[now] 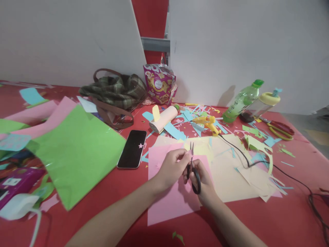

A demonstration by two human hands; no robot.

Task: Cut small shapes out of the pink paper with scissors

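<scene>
My right hand (203, 180) is closed round the black handles of a small pair of scissors (196, 181), its blades pointing away from me and slightly apart. Beside the blades, my left hand (174, 166) pinches a small piece of pink paper (189, 156). Both hands are over a pink paper sheet (169, 209) on the red table. To the left lies a black-screened phone (131, 151) with a small pink paper star (141, 145) on it. Beyond the hands rests a pale pink paper roll (164, 119) with blue and yellow paper flaps.
A yellow glue gun (207, 121) trails a black cord (246, 159) across cream paper (226, 185). Behind it stand a green bottle (241, 101) and a clear cup (259, 106); red-handled scissors (281, 128) lie right. Green sheets (79, 151), a plaid bag (118, 89) and a snack bag (160, 84) are left and back.
</scene>
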